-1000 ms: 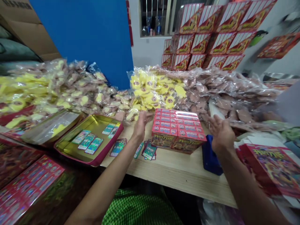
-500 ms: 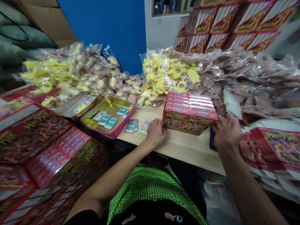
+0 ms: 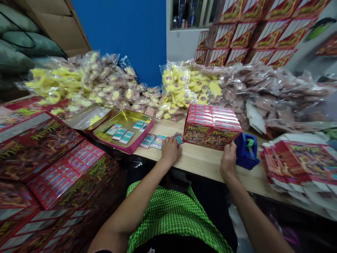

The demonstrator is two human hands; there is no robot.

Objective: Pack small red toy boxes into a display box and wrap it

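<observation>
My left hand (image 3: 170, 150) rests on the wooden table, fingers bent and close together, with small teal cards on either side. One group of cards (image 3: 159, 142) lies left of it; another card pile (image 3: 179, 138) shows just beyond the fingertips. What is under the fingers is hidden. My right hand (image 3: 228, 158) is closed at the front right corner of a red display box (image 3: 210, 131) packed with small boxes; anything in its fingers is hidden. Right beside this hand stands a blue tape dispenser (image 3: 246, 153) with green tape.
A pink-rimmed gold tin tray (image 3: 126, 149) holds several cards. Flat red printed cartons (image 3: 302, 158) are stacked at right. Bagged yellow plush pieces (image 3: 181, 84) and brownish bags (image 3: 276, 84) pile along the back. Filled red boxes (image 3: 52, 144) stand at left, more (image 3: 244, 35) at the back right.
My right hand has moved left and toward me to the box's corner, uncovering the blue tape dispenser. My left hand has shifted slightly left, baring a card pile. The camera view has turned slightly.
</observation>
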